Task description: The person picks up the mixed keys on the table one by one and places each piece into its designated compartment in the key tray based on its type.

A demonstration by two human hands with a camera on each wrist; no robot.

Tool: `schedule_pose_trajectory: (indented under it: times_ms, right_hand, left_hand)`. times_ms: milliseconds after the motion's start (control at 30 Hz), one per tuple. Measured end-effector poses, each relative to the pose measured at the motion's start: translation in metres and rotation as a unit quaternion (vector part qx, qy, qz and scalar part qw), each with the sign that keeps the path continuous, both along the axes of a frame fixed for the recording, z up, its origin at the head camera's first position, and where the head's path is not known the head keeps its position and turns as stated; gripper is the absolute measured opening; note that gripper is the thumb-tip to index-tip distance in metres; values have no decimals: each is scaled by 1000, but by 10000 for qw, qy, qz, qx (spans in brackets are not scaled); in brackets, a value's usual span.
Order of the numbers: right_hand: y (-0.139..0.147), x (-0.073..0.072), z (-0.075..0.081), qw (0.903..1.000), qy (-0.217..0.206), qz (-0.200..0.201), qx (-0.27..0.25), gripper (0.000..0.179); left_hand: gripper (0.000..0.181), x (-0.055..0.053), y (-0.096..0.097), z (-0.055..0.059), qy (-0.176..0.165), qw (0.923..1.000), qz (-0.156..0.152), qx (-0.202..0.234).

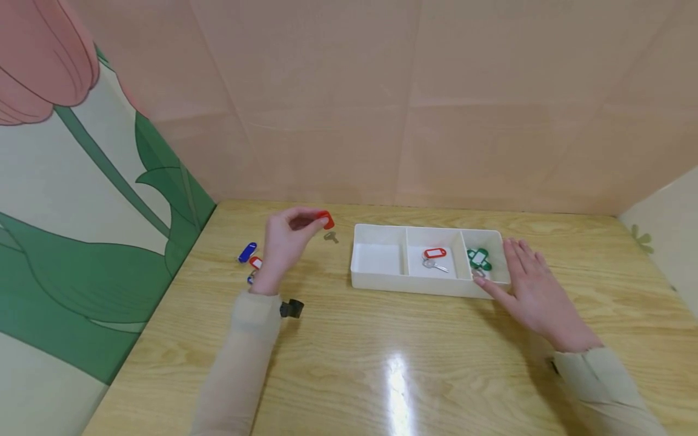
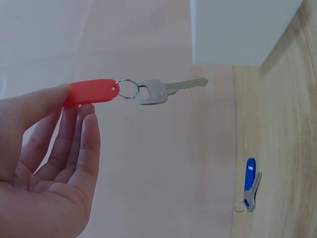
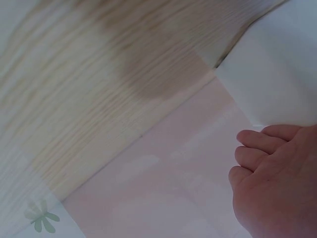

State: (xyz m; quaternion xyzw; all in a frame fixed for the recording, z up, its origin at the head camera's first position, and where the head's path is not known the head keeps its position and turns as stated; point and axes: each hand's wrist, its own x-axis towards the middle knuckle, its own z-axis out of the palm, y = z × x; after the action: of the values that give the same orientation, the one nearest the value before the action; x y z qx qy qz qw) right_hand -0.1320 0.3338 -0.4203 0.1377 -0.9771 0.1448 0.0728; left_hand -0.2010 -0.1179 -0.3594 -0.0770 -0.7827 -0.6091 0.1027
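My left hand [image 1: 286, 239] is raised above the table, left of a white box with three compartments [image 1: 378, 282]. Between thumb and fingertips it pinches a red key tag [image 2: 94, 91]. A silver key [image 2: 154, 92] hangs from the tag by a small ring. With fairly straight fingers, my right hand [image 1: 537, 297] rests against the box's right end, the thumb at its front rim. Another red key tag [image 1: 435, 252] with a key lies in the middle compartment. Green key tags [image 1: 479, 259] are heaped in the right one. The left compartment holds nothing.
On the table, left of my left hand, lie a blue key tag [image 1: 248, 252] and a red key tag [image 1: 255, 262], partly covered by the wrist. A pinkish wall [image 1: 327, 121] stands behind the table, and a wall with painted leaves [image 1: 71, 272] borders it on the left.
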Motion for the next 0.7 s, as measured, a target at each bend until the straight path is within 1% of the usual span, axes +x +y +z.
schedule_pose_trajectory:
  times_ms: [267, 500, 700]
  right_hand:
    - [0, 0, 0, 10000, 12, -31, -8, 100]
    - [0, 0, 1, 10000, -24, -28, -21, 100]
    - [0, 0, 1, 10000, -30, -26, 47, 100]
  left_hand:
    - [19, 5, 5, 4, 226, 9997, -48, 84]
    - [17, 7, 8, 3, 166, 9998, -33, -61]
    - [17, 7, 11, 3, 227, 9997, -119, 34]
